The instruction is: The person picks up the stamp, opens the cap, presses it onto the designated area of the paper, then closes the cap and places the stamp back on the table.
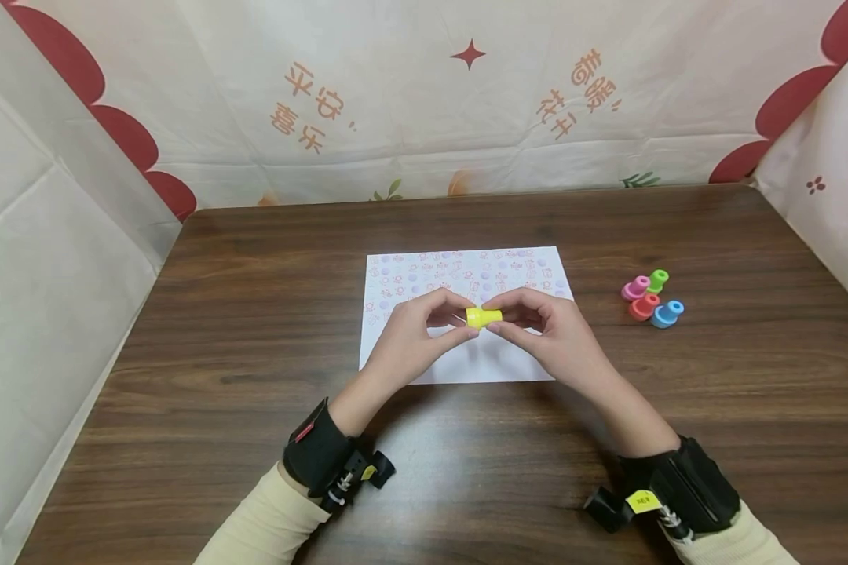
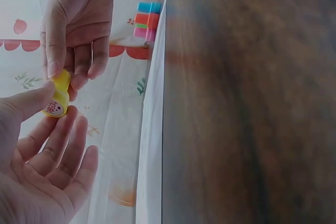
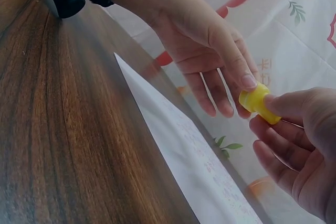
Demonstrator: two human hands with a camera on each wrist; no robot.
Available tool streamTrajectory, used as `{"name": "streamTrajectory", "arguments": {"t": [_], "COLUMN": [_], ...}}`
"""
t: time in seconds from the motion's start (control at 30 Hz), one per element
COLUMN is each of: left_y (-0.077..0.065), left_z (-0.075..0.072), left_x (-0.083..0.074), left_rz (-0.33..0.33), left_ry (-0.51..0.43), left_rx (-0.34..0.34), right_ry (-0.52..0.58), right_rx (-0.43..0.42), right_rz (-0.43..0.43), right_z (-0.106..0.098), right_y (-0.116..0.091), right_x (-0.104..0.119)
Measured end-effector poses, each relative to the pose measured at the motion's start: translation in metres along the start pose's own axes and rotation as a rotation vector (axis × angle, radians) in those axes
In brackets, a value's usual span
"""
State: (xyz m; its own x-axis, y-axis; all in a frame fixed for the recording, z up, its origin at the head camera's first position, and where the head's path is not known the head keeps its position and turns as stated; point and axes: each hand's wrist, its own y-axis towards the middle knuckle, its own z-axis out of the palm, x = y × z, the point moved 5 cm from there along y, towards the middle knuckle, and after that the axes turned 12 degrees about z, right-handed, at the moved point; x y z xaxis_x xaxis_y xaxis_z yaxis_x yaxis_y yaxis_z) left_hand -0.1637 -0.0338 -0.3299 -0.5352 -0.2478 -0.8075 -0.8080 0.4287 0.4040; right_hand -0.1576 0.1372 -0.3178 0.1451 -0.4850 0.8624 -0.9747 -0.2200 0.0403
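Note:
A small yellow stamp (image 1: 484, 317) is held sideways above a white sheet of paper (image 1: 487, 362). My left hand (image 1: 411, 329) pinches its wide end between thumb and forefinger. On the narrow end, my right hand (image 1: 560, 336) grips with thumb and fingertips. A round label with red print (image 2: 54, 108) shows on the wide end in the left wrist view. Rows of small pink and purple prints (image 1: 459, 271) cover the sheet's far part; its near part is white, partly hidden by the hands.
To the right of the paper stand a pink stamp (image 1: 635, 288), a green stamp (image 1: 657, 280), a red stamp (image 1: 644, 307) and a blue stamp (image 1: 667, 314), close together on the brown wooden table (image 1: 254, 314). A patterned white cloth (image 1: 410, 94) hangs behind the table.

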Motion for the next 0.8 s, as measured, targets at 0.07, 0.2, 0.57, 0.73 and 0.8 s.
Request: {"name": "streamTrajectory", "arguments": {"t": [0.07,0.2,0.57,0.73,0.8], "left_y": [0.001,0.004,-0.005,-0.012,-0.013], "left_z": [0.000,-0.005,-0.049,-0.055,-0.056], "left_x": [0.000,-0.003,-0.009,-0.010,-0.011], "left_rz": [-0.003,-0.001,-0.092,-0.120,-0.121], "left_ry": [0.001,0.035,0.085,0.081,0.085], "left_rx": [0.005,0.006,-0.060,-0.053,-0.049], "right_ry": [-0.011,-0.039,0.045,0.062,0.065], "right_rx": [-0.009,-0.053,-0.256,-0.252,-0.250], "right_rz": [0.006,0.010,0.160,0.183,0.191], "right_z": [-0.001,-0.010,-0.077,-0.081,-0.081], "right_y": [0.000,0.000,-0.004,-0.004,-0.005], "right_x": [0.000,0.002,-0.020,-0.032,-0.035]}}
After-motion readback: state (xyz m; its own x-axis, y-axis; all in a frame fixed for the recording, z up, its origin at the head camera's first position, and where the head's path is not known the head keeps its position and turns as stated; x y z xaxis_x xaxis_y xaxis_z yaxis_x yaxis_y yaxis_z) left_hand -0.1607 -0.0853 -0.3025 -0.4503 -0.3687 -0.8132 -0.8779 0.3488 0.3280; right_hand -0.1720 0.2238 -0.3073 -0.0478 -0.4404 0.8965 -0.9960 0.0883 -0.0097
